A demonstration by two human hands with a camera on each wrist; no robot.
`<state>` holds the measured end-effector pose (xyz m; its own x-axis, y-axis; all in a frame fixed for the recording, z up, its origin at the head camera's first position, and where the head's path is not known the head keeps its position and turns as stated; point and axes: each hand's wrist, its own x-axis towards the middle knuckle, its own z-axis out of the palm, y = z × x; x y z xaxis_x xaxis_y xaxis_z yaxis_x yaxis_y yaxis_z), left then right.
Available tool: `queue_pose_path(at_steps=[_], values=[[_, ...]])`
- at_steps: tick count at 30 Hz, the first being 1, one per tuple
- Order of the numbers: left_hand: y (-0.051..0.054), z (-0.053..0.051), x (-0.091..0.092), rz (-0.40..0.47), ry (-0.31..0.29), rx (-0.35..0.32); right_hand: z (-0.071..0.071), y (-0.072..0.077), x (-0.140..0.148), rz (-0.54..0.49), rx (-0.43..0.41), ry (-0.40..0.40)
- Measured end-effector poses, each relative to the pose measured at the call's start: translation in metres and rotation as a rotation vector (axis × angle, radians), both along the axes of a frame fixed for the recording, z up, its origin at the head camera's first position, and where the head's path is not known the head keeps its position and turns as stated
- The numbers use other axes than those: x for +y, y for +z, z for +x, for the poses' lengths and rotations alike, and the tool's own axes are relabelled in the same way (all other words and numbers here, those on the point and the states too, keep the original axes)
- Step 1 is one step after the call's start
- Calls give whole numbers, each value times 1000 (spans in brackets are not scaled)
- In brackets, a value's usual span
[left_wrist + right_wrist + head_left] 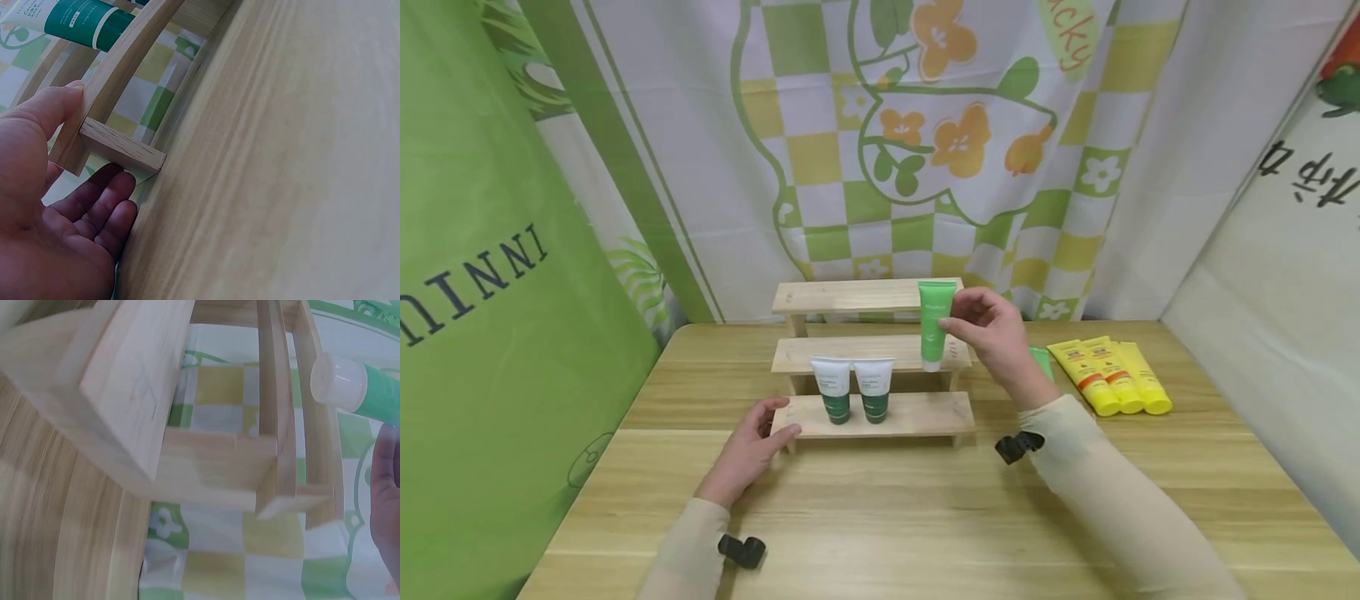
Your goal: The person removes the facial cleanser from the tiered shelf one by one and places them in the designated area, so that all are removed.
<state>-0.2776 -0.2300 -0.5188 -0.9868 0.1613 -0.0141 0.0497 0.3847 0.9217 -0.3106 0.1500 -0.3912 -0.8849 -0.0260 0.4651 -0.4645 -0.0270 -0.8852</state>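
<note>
A three-tier wooden display rack (880, 427) stands on the table. My left hand (751, 446) holds the left end of its lowest tier; in the left wrist view the thumb lies on the plank (103, 94), with the other fingers curled below. My right hand (996, 337) pinches a green squeeze tube (933, 321) by its right side. The tube is upright, white cap downward, at the right end of the middle tier; whether the cap (339, 382) touches the wood I cannot tell. Two white-and-dark-green tubes (832, 393) stand side by side on the lowest tier.
Several yellow tubes (1108, 377) lie side by side on the table (910, 517) at the right. Another green item (1042, 362) shows partly behind my right wrist. A patterned curtain (820, 158) hangs close behind the rack, with a green cloth (482, 350) at the left.
</note>
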Motion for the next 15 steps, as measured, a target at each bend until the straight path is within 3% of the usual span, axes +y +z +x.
queue_pose_path(at_steps=[9, 15], values=[[2, 1, 1, -7, -4, -9, 8, 1, 22, -87, -15, -28], [1, 1, 0, -4, -10, 11, 11, 0, 36, -163, -2, 6]])
